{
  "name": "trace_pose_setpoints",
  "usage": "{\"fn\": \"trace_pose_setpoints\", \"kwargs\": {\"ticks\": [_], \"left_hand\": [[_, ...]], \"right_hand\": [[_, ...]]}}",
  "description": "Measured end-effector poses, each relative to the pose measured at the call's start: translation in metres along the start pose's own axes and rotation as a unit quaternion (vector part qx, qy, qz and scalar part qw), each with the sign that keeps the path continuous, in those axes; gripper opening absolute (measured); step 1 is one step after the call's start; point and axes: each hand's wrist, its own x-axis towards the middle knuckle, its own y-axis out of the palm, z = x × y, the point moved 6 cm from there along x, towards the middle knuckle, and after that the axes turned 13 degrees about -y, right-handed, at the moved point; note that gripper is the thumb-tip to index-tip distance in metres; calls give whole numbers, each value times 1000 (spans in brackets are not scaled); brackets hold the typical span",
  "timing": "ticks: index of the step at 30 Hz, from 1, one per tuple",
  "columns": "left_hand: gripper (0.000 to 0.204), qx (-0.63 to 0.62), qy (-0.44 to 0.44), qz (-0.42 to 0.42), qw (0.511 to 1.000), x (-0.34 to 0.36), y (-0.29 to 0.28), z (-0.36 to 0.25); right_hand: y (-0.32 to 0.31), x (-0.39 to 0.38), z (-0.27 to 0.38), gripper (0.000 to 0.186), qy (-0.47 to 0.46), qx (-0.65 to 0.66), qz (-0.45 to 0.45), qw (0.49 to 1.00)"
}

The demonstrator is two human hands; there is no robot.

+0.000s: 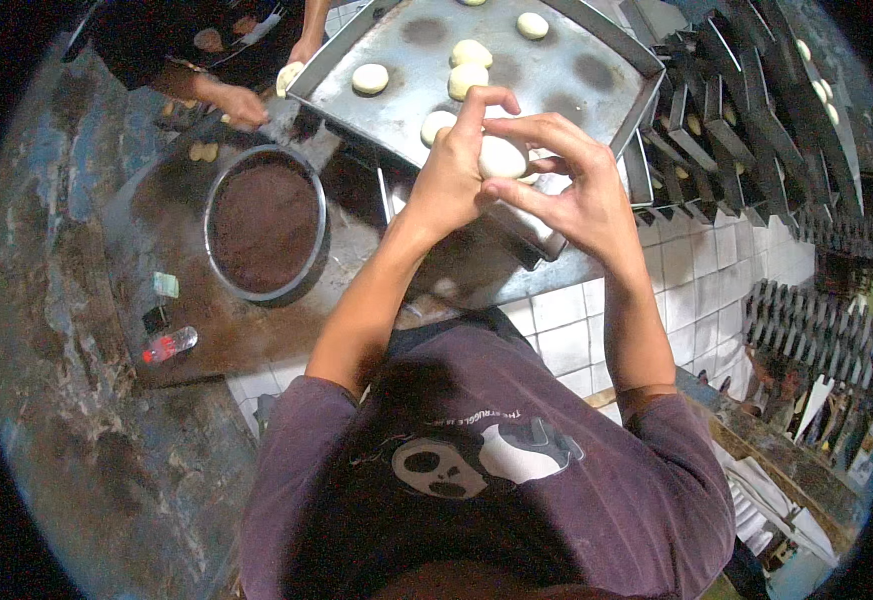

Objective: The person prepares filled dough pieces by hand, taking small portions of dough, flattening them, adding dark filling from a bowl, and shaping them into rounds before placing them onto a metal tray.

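Together, the half-curled left hand (456,172) and right hand (589,190) clasp a dough ball (503,157) (pale, rounded) between them.

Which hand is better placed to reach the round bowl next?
Probably the left hand: it is nearer the round bowl, which lies on that side. The right hand is farther across. Both are on the pale ball, so the left would let go first.

Dough ball (503,157) creamy white; tray (557,50) grey, dark-blotched; bowl (321,225) silvery; shirt (647,490) purple, pale skull print (463,470).
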Motion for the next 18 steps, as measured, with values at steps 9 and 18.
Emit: {"fn": "trace_pose_setpoints", "kwargs": {"ticks": [9,18], "left_hand": [[96,181,8,11,983,47,2,26],[60,122,-74,-123,982,43,-34,64]], "right_hand": [[-75,6,-127,41,93,-192,26,977],[-20,-4,-216,95,8,-497,271,825]]}}
